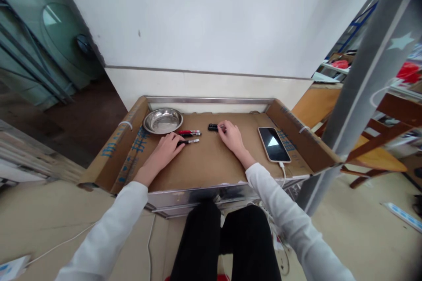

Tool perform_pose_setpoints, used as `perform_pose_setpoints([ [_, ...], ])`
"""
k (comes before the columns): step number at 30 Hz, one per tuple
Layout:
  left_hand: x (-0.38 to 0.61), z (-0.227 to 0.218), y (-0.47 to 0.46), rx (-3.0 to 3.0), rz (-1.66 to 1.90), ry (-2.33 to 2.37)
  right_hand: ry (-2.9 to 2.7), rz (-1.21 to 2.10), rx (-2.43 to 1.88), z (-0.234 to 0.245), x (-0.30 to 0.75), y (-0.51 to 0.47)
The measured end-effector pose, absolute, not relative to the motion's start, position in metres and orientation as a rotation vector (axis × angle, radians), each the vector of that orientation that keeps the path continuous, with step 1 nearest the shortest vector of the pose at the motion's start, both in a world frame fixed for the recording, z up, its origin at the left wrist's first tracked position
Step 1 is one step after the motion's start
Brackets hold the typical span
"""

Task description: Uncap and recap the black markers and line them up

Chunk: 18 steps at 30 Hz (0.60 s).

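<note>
My left hand (166,149) rests on the cardboard-lined table (211,162), fingers closed on the end of a black pen (191,141). Just beyond it lies a red pen (189,132), apart from my fingers. My right hand (231,136) is further right, fingers curled on a small bundle of black pens (214,127) lying on the cardboard. Both arms wear white sleeves.
A round steel dish (162,120) sits at the back left of the table. A phone (274,144) with a lit screen and white cable lies at the right. Cardboard flaps rise on both sides. A grey post (362,83) and a wooden chair (379,153) stand at the right.
</note>
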State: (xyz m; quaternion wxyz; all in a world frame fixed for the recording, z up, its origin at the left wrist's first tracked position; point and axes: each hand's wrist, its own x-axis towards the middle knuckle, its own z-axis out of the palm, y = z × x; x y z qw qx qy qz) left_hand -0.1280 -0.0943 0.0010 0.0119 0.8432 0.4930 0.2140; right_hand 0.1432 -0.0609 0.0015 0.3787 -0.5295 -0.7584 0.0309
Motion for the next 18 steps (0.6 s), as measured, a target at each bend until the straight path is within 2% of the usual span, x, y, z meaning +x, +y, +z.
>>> perform_pose_setpoints([
  [4, -0.117, 0.007, -0.097, 2.459, 0.802, 1.405, -1.844, 0.477, -1.136, 0.002, 0.133, -0.069],
  [10, -0.056, 0.021, -0.096, 2.161, 1.175, 1.221, -1.316, 1.359, -0.859, 0.005, 0.126, -0.070],
  [13, -0.025, 0.033, -0.089, 1.971, 1.454, 1.236, -1.071, 1.517, -0.774, 0.006, 0.129, -0.068],
  [18, -0.005, 0.047, -0.081, 2.090, 1.511, 1.135, -0.816, 1.736, -0.682, 0.006, 0.133, -0.063],
])
